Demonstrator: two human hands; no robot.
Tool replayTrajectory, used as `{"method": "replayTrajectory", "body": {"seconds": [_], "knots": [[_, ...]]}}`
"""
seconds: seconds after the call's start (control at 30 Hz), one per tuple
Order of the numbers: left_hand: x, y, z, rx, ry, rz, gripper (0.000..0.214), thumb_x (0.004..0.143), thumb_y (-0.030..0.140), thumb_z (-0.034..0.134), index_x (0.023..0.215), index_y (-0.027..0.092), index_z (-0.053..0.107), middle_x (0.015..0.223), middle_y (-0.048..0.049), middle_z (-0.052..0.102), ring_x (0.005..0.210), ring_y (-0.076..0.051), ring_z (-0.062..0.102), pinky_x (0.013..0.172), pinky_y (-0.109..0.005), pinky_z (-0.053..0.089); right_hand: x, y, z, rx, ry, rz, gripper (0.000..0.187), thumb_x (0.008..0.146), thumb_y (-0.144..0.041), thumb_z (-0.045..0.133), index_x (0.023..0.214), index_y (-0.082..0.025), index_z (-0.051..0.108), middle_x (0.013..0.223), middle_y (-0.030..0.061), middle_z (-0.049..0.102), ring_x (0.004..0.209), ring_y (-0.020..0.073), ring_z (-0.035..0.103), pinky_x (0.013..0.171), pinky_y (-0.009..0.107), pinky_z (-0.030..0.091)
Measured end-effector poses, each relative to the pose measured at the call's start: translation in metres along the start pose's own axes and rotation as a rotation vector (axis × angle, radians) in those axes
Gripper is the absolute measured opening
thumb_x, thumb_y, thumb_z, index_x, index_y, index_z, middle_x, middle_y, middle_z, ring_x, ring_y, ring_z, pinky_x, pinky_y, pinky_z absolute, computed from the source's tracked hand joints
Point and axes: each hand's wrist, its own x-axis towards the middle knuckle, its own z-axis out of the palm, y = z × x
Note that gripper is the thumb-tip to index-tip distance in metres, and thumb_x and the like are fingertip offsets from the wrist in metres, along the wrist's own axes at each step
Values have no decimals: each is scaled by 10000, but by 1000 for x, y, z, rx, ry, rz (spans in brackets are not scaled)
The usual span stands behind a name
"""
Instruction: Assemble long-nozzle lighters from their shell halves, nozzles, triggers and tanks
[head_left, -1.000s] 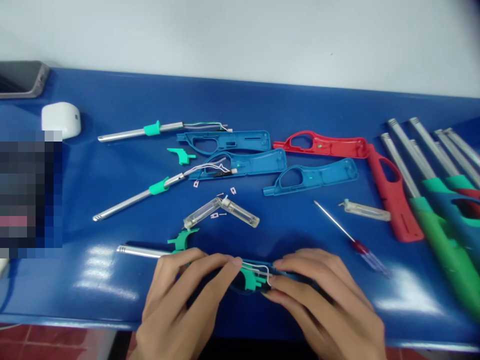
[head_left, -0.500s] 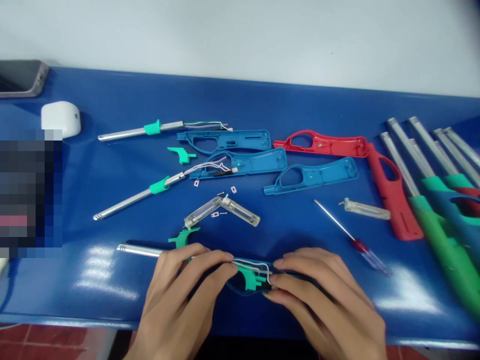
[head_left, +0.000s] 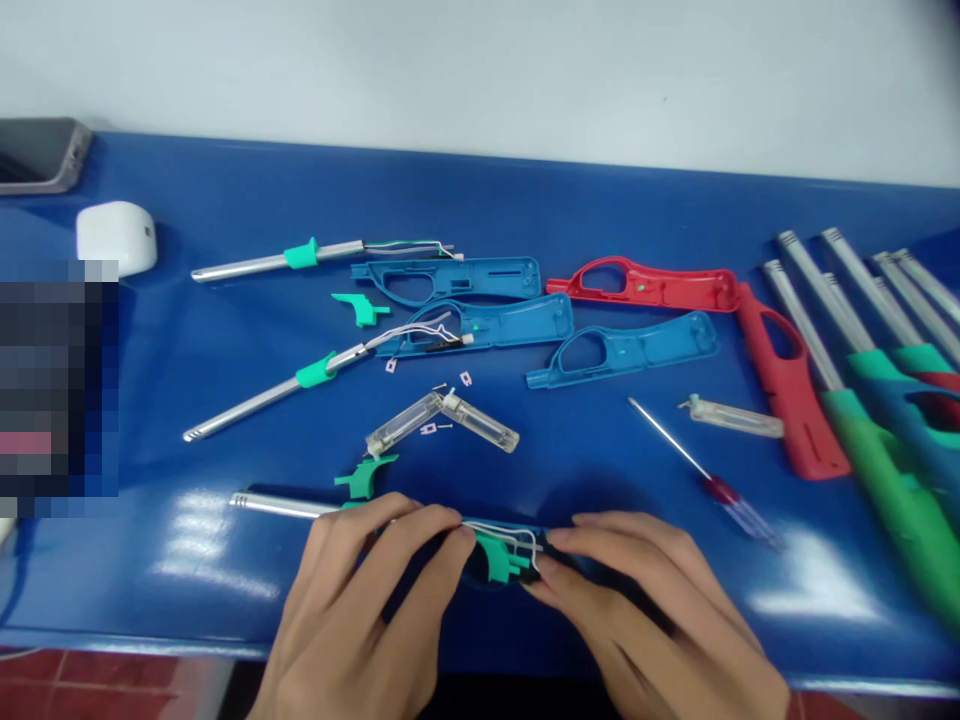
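Near the table's front edge lies a partly assembled lighter in a blue casing half (head_left: 487,584). My left hand (head_left: 367,590) is closed around its front part, where the metal tube (head_left: 277,505) sticks out to the left. A green trigger (head_left: 496,560) sits in the casing, with white wires (head_left: 502,530) running above it. My right hand (head_left: 645,590) pinches the casing's right part, thumb and fingertips by the wire bend and a dark piece. The fingers hide most of the handle. Beyond my left hand rests a loose green trigger (head_left: 364,478).
Behind are two tubes with wires (head_left: 277,398), blue casing halves (head_left: 637,348), red casing halves (head_left: 660,288), clear fuel tanks (head_left: 480,422) and tiny screws. A screwdriver (head_left: 724,490) and several whole lighters (head_left: 885,480) lie right. A white case (head_left: 116,238) and phone (head_left: 45,155) stand left.
My right hand's fingers have shifted slightly on the casing, and its wrist has moved a little right and down. My left hand keeps its hold. The whole view has shifted slightly.
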Motion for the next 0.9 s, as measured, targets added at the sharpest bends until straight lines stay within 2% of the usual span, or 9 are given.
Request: {"method": "replayTrajectory", "body": {"seconds": [0.1,0.2,0.33,0.53,0.67,0.8,0.9], "knots": [[4,5,1,-50,36,-18,235,934,81,704,1157,154,713,1120,-46,733,1107,-238,611,1032,-413,461,-4,-5,3,-19,56,51,208,895,-65,741,932,-257,813,949,-11,797,929,174,714,790,299,608],[8,8,3,-53,74,-57,202,911,186,781,1106,168,730,1068,-31,752,1057,-226,623,980,-390,477,-9,-7,4,-36,85,121,231,870,-76,767,927,-292,827,955,-18,804,904,186,731,743,301,635],[8,7,6,-44,81,-59,196,899,174,795,1089,181,744,1052,-25,759,1038,-212,623,963,-374,482,-16,-2,1,-63,33,85,299,827,-89,809,1026,-310,832,1012,-9,807,926,205,747,750,307,660],[6,4,8,-19,67,-34,193,883,178,809,1064,183,743,1059,-41,750,1013,-211,627,912,-368,495,-23,5,-5,-215,-65,21,350,857,-166,798,1163,-335,803,1084,2,805,979,231,734,779,347,645],[8,3,10,-33,83,-53,164,891,178,797,1042,202,739,1062,-40,741,1009,-221,619,917,-389,479,-22,4,-5,-283,-66,-69,373,875,-135,776,1200,-320,782,1098,-9,809,955,218,732,796,364,601],[8,4,10,-33,91,-73,159,892,185,797,1038,202,736,1062,-41,738,1019,-227,613,913,-387,471,-19,-3,-1,-220,14,-51,370,863,-64,769,1152,-294,786,1031,-23,813,930,202,728,857,376,558],[7,4,10,-34,95,-67,158,897,194,791,1045,210,737,1063,-35,743,1013,-227,617,909,-388,466,-21,-5,2,-214,4,-49,322,852,-92,790,1095,-303,804,1041,-24,807,940,207,714,843,373,558]]}}
